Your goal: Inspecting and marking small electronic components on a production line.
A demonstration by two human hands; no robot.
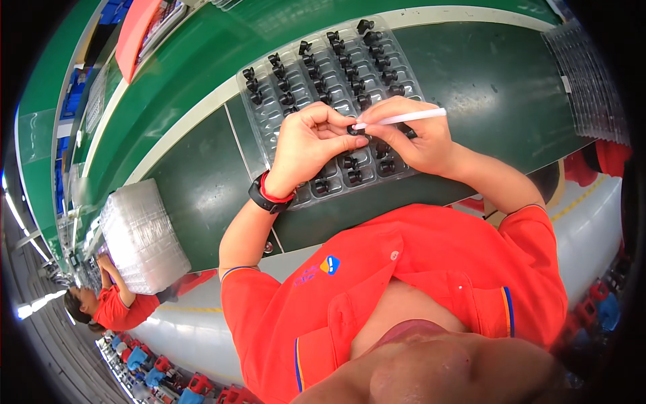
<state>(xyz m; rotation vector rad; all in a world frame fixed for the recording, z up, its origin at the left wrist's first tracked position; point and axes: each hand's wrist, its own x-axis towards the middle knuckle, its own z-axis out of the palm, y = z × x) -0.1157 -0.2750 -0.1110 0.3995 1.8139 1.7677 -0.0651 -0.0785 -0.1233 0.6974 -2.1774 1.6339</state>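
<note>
My left hand (311, 140) pinches a small black part (355, 129) between thumb and fingertips, above a clear plastic tray (266, 124). A slim white pen-like stick (410, 116) is held in my right hand (422, 140), its narrow end meeting the black part at my left fingertips. Fingers partly cover the part, so its exact shape is hard to make out. Under both hands, the tray's compartments hold rows of similar small black parts (316, 73). Some of those rows are hidden behind my hands.
The tray lies on a dark green worktable (471, 74). Stacked clear trays (145, 236) stand at the left end, and another stack (592, 81) is at the far right. A co-worker in red (124, 306) is beyond the left stack. A raised pale edge (202, 118) runs behind the tray.
</note>
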